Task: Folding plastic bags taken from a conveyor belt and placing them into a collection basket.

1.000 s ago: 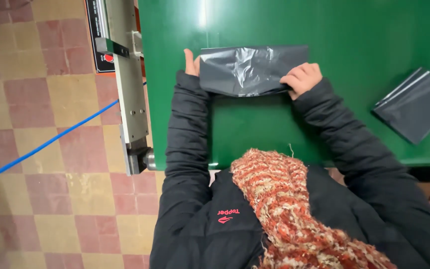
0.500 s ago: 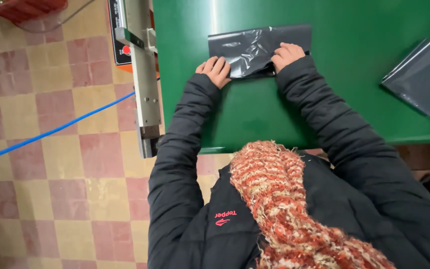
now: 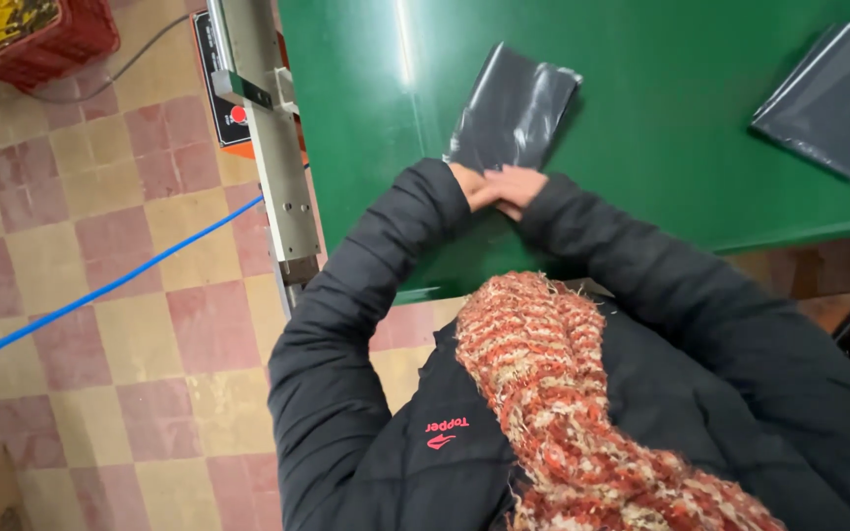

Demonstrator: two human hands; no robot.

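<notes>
A dark grey plastic bag (image 3: 514, 113) lies folded into a narrow strip on the green table (image 3: 661, 167), pointing away from me. My left hand (image 3: 471, 187) and my right hand (image 3: 520, 187) meet at its near end, fingers closed together over the bag's edge. My black jacket sleeves hide both wrists. A red and cream knitted scarf (image 3: 563, 393) hangs below, in front of my chest.
A second folded grey bag (image 3: 828, 98) lies at the table's far right. A metal rail (image 3: 268, 147) with a black and orange control box (image 3: 220, 93) runs along the table's left edge. A blue cable (image 3: 100, 290) crosses the tiled floor; a red crate (image 3: 41, 29) stands at top left.
My hands, a second ago spread at the two ends of the wide bag, have come together. The bag is now folded narrower and lies lengthwise away from me.
</notes>
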